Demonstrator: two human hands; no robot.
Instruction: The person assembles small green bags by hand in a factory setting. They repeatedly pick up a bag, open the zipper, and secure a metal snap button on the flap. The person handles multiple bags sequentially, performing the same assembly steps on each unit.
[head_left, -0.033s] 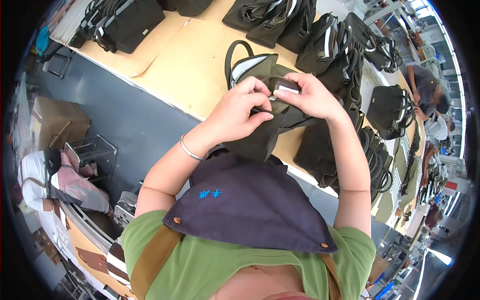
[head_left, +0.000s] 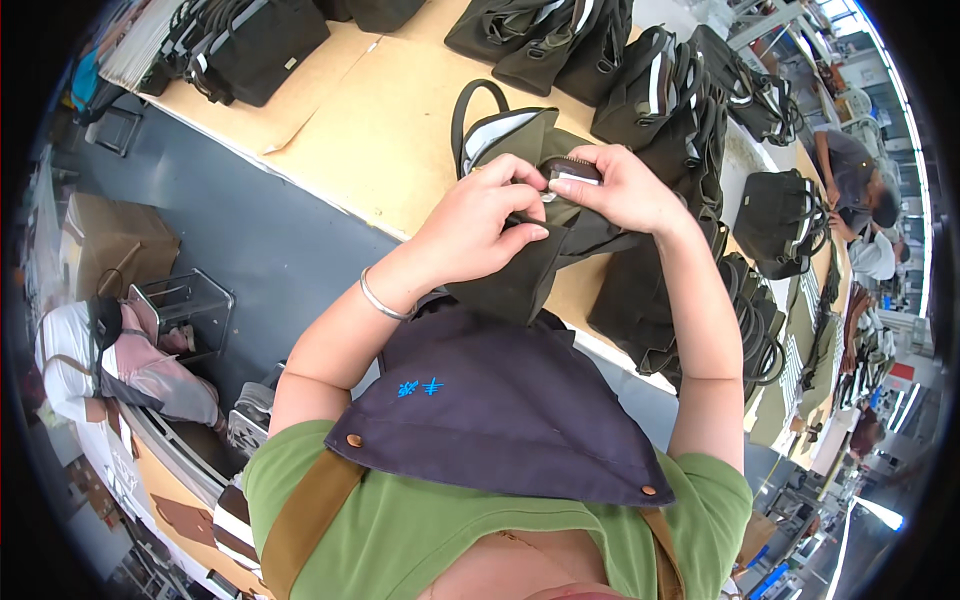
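Note:
A dark olive fabric bag (head_left: 510, 285) with a pale lining and one raised loop handle (head_left: 459, 125) is in front of me at the table's near edge. My left hand (head_left: 480, 222) is closed on the bag, its fingers curled over the fabric at the opening, with the fingertips partly hidden. In my right hand (head_left: 635, 190), between thumb and fingers, is a small dark brown piece (head_left: 574, 168) with a finely toothed upper edge and a white strip. It is close against my left fingertips, over the bag. A small pale bit shows between the hands.
More dark bags (head_left: 655, 95) stand packed at the back and right of the tan-topped table (head_left: 370, 120), with another group (head_left: 265, 50) at the far left. A cardboard box (head_left: 120, 240) and a metal-framed stool (head_left: 195, 300) stand left. Other people work at left and far right.
The brown piece tilts slightly in my right hand, and my fingers shift a little. The bag stays where it was.

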